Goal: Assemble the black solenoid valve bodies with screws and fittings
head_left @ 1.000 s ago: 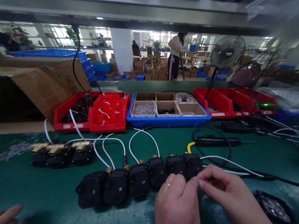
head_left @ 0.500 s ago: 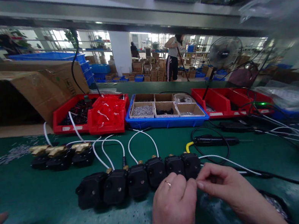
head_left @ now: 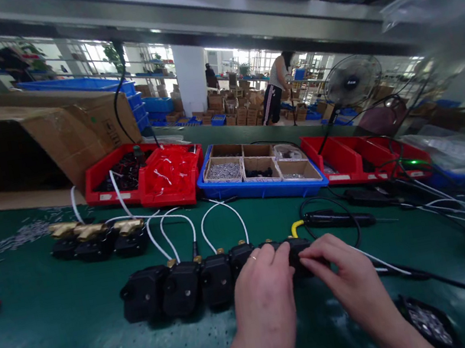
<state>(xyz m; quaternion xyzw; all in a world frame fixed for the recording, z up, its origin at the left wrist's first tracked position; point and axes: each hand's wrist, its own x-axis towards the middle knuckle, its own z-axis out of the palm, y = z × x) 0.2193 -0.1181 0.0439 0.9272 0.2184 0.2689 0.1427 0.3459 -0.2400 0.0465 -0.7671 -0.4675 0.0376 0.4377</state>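
A row of several black valve units [head_left: 180, 285] with brass tops lies on the green mat, white tubes looping from them. My left hand [head_left: 264, 288] rests over the right part of the row, fingers curled down on a unit. My right hand [head_left: 345, 277] lies on the rightmost black unit [head_left: 296, 251], fingertips pinched against it beside the left hand's fingers. A white tube [head_left: 378, 259] runs out from under my right hand to the right.
Three more black units with brass fittings [head_left: 95, 237] sit at the back left. Red bins [head_left: 145, 177], a blue tray of small boxes [head_left: 259, 172], more red bins [head_left: 360, 157], a black screwdriver with cable [head_left: 334, 219], a cardboard box [head_left: 29, 144], and a small dark dish of screws [head_left: 427, 322].
Both my hands moved forward onto the right end of the black row. The other person's hand at the left edge has gone from view.
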